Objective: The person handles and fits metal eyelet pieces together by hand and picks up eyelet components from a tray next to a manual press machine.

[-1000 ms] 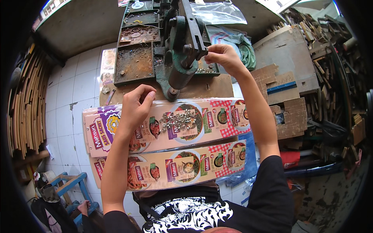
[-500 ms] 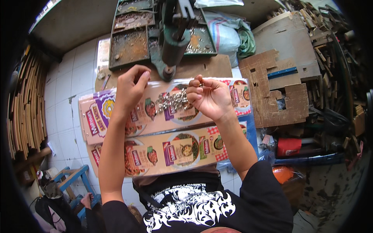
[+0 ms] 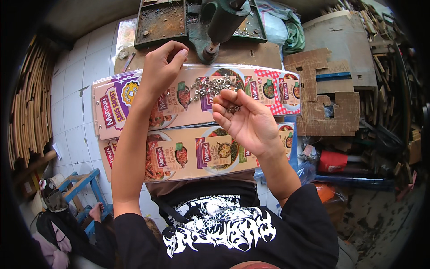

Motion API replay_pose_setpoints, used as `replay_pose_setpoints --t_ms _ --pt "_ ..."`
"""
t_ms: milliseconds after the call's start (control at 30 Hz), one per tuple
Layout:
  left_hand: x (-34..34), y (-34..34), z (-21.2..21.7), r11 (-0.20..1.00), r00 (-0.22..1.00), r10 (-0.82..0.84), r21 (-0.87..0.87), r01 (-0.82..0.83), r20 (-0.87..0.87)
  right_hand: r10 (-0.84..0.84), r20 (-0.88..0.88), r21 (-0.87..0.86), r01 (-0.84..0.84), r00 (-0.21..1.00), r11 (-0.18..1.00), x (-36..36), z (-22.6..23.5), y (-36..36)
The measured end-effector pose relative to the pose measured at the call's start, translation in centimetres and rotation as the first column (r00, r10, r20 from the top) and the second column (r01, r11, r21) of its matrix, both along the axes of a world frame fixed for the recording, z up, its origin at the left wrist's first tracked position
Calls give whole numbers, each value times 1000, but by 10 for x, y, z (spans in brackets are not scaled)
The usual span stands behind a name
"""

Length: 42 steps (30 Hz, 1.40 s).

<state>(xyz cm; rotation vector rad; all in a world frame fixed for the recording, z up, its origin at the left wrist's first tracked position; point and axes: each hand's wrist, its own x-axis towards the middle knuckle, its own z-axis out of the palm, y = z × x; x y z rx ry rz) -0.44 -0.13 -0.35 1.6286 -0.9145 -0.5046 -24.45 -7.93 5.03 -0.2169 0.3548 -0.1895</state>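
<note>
A long printed sheet (image 3: 183,119) in a clear glossy covering lies across a wooden work surface, under the green press (image 3: 229,22). Several small silver metal eyelets (image 3: 210,87) sit in a loose heap on it. My right hand (image 3: 255,125) is palm up just in front of the heap, its fingers curled round several more eyelets (image 3: 233,108). Over the sheet's far edge, left of the press's lower end, my left hand (image 3: 166,62) is closed, thumb against the bent fingers; what it may hold is hidden. A second printed sheet (image 3: 190,163) lies nearer to me.
A green compartment tray (image 3: 163,27) with loose metal bits flanks the press. A thin pinkish tool (image 3: 128,62) rests left of it. Cut brown boards (image 3: 324,119) stand at right, stacked strips (image 3: 33,116) at left. A blue stool (image 3: 85,186) and another person's foot (image 3: 96,211) show lower left.
My right hand has turned and come nearer to me, off the heap, now showing eyelets in its curled fingers. My left hand stays closed near the press. The whole view has shifted.
</note>
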Motion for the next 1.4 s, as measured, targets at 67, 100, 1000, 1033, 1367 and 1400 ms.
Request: replay_pose_setpoints --t_ms 67,100,1000,1033,1367,1400 --pt "1 1 1 1000 1000 5 4 -5 10 -9 -75 -50 5 997 999 3 13 7" --pt "1 1 0 1000 1000 1 4 -1 23 -30 -147 -105 15 989 994 5 19 10" --pt "1 1 -5 999 996 20 -44 -16 92 52 33 -120 -48 998 992 -5 32 30" --pt "1 1 -5 999 995 19 -35 -15 103 44 24 -143 -40 999 989 -5 33 31" --pt "2 0 -8 999 996 24 -47 -20 85 89 71 -130 -79 994 988 -10 34 33" --pt "2 -1 -7 999 996 20 -46 -16 84 93 91 -138 -80 992 987 -11 33 33"
